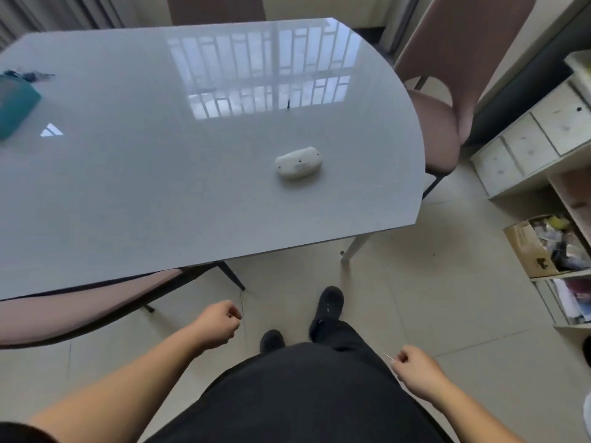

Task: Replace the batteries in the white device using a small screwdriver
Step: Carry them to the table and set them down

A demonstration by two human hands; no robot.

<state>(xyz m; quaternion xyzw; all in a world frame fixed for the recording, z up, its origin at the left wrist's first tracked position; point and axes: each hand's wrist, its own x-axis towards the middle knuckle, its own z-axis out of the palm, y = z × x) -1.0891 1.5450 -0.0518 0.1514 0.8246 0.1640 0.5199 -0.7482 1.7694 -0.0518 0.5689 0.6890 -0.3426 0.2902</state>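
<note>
While the grey table (pixel 134 193) lies mostly bare from its near edge back, a teal box (pixel 14 105) sits at its far left and the white device (pixel 298 162) rests toward its right side. Right of the table, a cardboard box (pixel 531 251) holds mixed clutter. Both hands hang over open floor short of the table: the left hand (pixel 216 324) curled in an apparently empty fist, the right hand (pixel 414 367) pinching a thin metal pin (pixel 389 356).

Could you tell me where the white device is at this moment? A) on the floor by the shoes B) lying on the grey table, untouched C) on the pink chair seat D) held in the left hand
B: the white device lies alone on the grey table, while both hands are low, clear of the tabletop.
</note>
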